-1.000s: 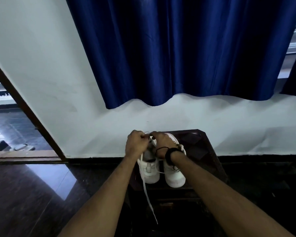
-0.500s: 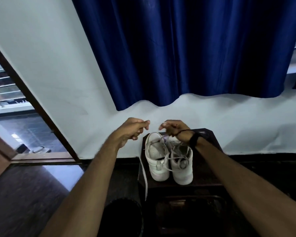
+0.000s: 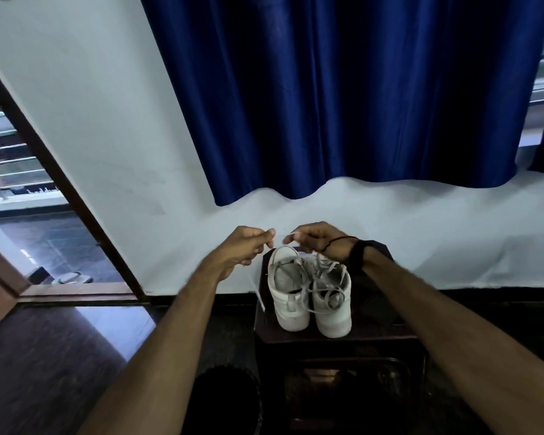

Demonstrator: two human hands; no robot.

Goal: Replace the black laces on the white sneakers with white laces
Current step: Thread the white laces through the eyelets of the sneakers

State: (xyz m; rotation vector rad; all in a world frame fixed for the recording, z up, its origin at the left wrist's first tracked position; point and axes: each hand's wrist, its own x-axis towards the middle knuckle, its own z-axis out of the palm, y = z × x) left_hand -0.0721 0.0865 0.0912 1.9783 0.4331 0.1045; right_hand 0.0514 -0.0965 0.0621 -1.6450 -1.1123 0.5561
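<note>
Both hands are raised above the white sneakers (image 3: 310, 293), which sit side by side on the dark surface (image 3: 387, 321). A second ago they were pressed down on the shoes. The left hand (image 3: 245, 246) pinches a white lace (image 3: 258, 293) whose end dangles down; the right hand (image 3: 319, 241) pinches its other end

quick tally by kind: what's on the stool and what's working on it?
White sneakers: 2, left one, right one, side by side on the dark stool
White laces: 1 pulled up, loose strands on both shoes
Hands: 2, left hand, right hand, each pinching lace
Stools: 1
Total: 6
</note>
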